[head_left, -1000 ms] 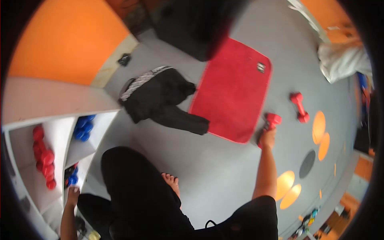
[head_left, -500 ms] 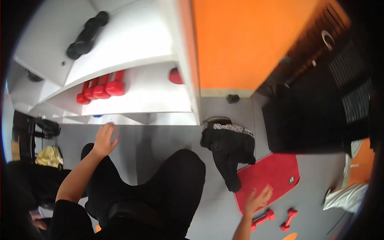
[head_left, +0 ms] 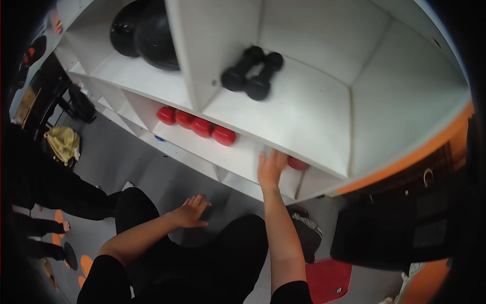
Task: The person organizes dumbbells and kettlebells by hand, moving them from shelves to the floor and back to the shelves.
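Observation:
My right hand (head_left: 272, 169) reaches into the lower compartment of the white shelf (head_left: 238, 119), fingers stretched out and slightly blurred. Just right of its fingertips shows part of a red dumbbell (head_left: 297, 163), with a gap between them. Further left in that compartment, several red dumbbells (head_left: 201, 127) lie side by side with their ends facing out. On the level above rest two black dumbbells (head_left: 248, 73). Over my knees hovers my left hand (head_left: 191, 212), its fingers apart and nothing in it.
Large black balls (head_left: 157, 35) fill an upper left compartment. A dark garment (head_left: 306, 235) and a red mat (head_left: 329, 281) lie on the floor at right, near a black cabinet (head_left: 392, 230). Other people's dark-clothed legs (head_left: 66, 182) and a yellow bag (head_left: 63, 144) are at left.
The view has swung rightward along the shelf. My right hand has gone from above the red mat up into the lower compartment; my left hand has drawn back from the shelf edge.

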Demonstrator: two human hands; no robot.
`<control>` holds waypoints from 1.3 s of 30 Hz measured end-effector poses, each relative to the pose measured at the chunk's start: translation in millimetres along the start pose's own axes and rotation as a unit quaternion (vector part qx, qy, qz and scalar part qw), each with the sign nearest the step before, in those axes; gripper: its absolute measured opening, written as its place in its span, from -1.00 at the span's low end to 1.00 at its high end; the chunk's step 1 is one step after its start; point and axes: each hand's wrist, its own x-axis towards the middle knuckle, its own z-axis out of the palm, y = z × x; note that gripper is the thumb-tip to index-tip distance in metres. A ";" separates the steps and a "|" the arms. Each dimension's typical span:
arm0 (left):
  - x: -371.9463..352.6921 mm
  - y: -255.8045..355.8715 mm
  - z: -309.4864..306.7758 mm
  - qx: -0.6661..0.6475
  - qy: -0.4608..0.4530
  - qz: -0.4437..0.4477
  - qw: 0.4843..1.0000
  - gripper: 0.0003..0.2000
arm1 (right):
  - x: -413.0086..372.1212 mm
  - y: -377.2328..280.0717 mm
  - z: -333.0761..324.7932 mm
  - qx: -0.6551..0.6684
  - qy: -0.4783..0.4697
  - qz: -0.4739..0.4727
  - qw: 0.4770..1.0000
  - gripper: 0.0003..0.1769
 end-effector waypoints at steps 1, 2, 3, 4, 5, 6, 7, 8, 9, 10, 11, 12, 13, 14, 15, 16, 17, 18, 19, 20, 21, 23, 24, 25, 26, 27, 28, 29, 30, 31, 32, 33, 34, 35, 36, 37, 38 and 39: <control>-5.2 -14.1 -7.9 -0.059 -0.044 -0.004 0.997 -0.27 | -4.3 3.9 16.0 -0.016 0.024 0.041 0.999 -0.26; -11.9 -25.9 -14.4 -0.122 -0.090 -0.006 0.988 -0.32 | -4.6 -1.9 17.5 -0.054 0.020 0.042 0.997 -0.25; -14.6 -38.7 -20.9 -0.131 -0.085 -0.017 0.988 -0.32 | -3.5 -6.1 18.6 -0.094 0.016 0.041 0.995 -0.25; -16.1 -49.1 -28.7 -0.168 -0.091 -0.052 0.980 -0.35 | -3.4 -5.1 19.1 -0.100 -0.008 0.002 0.995 -0.29; -19.1 -56.2 -34.2 -0.205 -0.101 -0.083 0.970 -0.37 | -5.4 -3.6 21.8 -0.102 -0.020 -0.006 0.995 -0.29; -20.0 -60.2 -39.9 -0.214 -0.058 -0.086 0.971 -0.40 | -6.0 -1.8 24.0 -0.095 -0.011 -0.013 0.995 -0.32; -19.6 -64.7 -36.0 -0.221 -0.055 -0.086 0.970 -0.40 | -2.0 -2.2 24.0 -0.087 0.003 -0.022 0.996 -0.34; -19.4 -70.8 -32.0 -0.198 -0.007 -0.078 0.977 -0.43 | -2.6 -3.2 23.8 -0.094 0.011 -0.033 0.995 -0.40; -18.5 -77.1 -29.1 -0.174 0.045 -0.069 0.981 -0.46 | -1.0 -5.3 23.1 -0.098 0.014 -0.042 0.994 -0.40; -20.5 -77.4 -26.4 -0.180 0.054 -0.069 0.980 -0.46 | -1.2 -6.7 21.8 -0.084 0.007 -0.028 0.996 -0.42; -22.2 -76.0 -22.9 -0.154 0.072 -0.061 0.984 -0.49 | -1.9 -6.9 22.0 -0.071 0.000 -0.014 0.997 -0.44; -22.1 -76.8 -22.6 -0.123 0.090 -0.050 0.987 -0.53 | -2.1 -7.9 22.2 -0.068 0.020 -0.030 0.997 -0.47; -21.2 -76.5 -22.4 -0.127 0.096 -0.046 0.986 -0.53 | -1.5 -7.6 20.4 -0.073 0.023 -0.036 0.996 -0.47; -22.6 -76.5 -23.0 -0.092 0.073 -0.020 0.993 -0.56 | -1.4 -10.1 18.5 -0.048 -0.003 -0.021 0.999 -0.49; -23.7 -76.6 -24.1 -0.055 0.050 0.006 0.997 -0.59 | 1.7 -12.8 17.5 -0.022 -0.029 -0.005 0.999 -0.51; -22.8 -77.8 -26.0 -0.056 0.057 0.006 0.997 -0.59 | 11.8 -16.4 18.9 -0.041 -0.024 -0.011 0.999 -0.54; -21.4 -78.2 -26.9 -0.051 0.046 -0.004 0.998 -0.59 | 31.2 -22.8 29.6 -0.042 -0.022 -0.017 0.999 -0.54; -21.5 -75.4 -24.3 -0.049 0.029 -0.014 0.998 -0.59 | 57.0 -32.8 46.4 0.100 -0.016 0.025 0.995 -0.52; -21.6 -70.3 -20.6 -0.048 0.009 -0.023 0.999 -0.60 | 79.6 -46.7 61.6 0.238 -0.013 0.070 0.969 -0.50; -26.2 -64.2 -32.0 -0.018 0.011 -0.017 1.000 -0.58 | 102.8 -84.6 57.1 0.328 -0.158 0.226 0.904 -0.48; -26.3 -62.3 -31.6 -0.019 0.010 -0.014 1.000 -0.58 | 118.8 -138.3 37.4 0.258 -0.237 0.298 0.888 -0.54; -26.4 -60.5 -32.1 -0.062 0.024 0.012 0.998 -0.55 | 159.1 -55.3 182.8 0.338 -0.093 0.060 0.934 -0.55; -27.8 -60.9 -32.7 -0.059 0.026 0.016 0.998 -0.55 | 161.3 -56.2 182.6 0.338 -0.087 0.059 0.935 -0.55; -30.9 -60.8 -35.1 -0.072 0.024 0.017 0.997 -0.56 | 161.6 -61.1 180.8 0.351 -0.086 0.085 0.928 -0.54; -32.6 -61.9 -38.0 -0.085 0.022 0.017 0.996 -0.56 | 161.0 -65.7 179.3 0.364 -0.086 0.110 0.921 -0.53; -33.7 -64.7 -41.2 -0.084 0.025 0.017 0.996 -0.56 | 160.4 -72.1 179.9 0.378 -0.088 0.134 0.912 -0.52; -37.2 -65.1 -46.7 -0.069 0.022 0.004 0.997 -0.57 | 157.8 -78.8 179.9 0.391 -0.091 0.160 0.902 -0.50; -41.2 -65.3 -47.4 -0.056 0.016 -0.009 0.998 -0.57 | 150.7 -90.0 175.1 0.402 -0.097 0.188 0.891 -0.49; -44.3 -65.7 -44.7 -0.062 0.013 -0.009 0.998 -0.57 | 145.0 -96.0 164.2 0.402 -0.114 0.244 0.875 -0.51; -45.5 -66.7 -44.1 -0.076 0.046 -0.002 0.996 -0.57 | 139.9 -108.3 144.6 0.401 -0.127 0.298 0.857 -0.52; -44.8 -69.2 -45.9 -0.087 0.082 0.004 0.993 -0.58 | 136.0 -113.9 138.4 0.388 -0.119 0.288 0.867 -0.60; -44.2 -71.4 -47.5 -0.087 0.083 0.004 0.993 -0.58 | 131.7 -124.3 127.4 0.389 -0.120 0.287 0.867 -0.60; -44.8 -71.7 -47.5 -0.110 0.131 0.000 0.985 -0.60 | 122.5 -134.7 113.0 0.376 -0.095 0.314 0.867 -0.60; -44.6 -72.5 -48.7 -0.132 0.179 -0.003 0.975 -0.62 | 113.5 -139.9 104.6 0.364 -0.069 0.340 0.865 -0.57; -43.4 -74.5 -52.1 -0.130 0.180 0.000 0.975 -0.62 | 103.3 -144.9 96.8 0.364 -0.066 0.340 0.865 -0.57; -42.1 -76.8 -56.7 -0.185 0.242 -0.007 0.952 -0.63 | 91.5 -147.0 88.7 0.373 -0.030 0.292 0.880 -0.68; -40.7 -78.3 -61.2 -0.237 0.303 -0.012 0.923 -0.63 | 80.4 -146.3 82.7 0.380 0.006 0.243 0.893 -0.75; -37.9 -79.2 -66.5 -0.234 0.307 -0.007 0.922 -0.63 | 71.6 -147.3 76.7 0.382 0.011 0.239 0.893 -0.75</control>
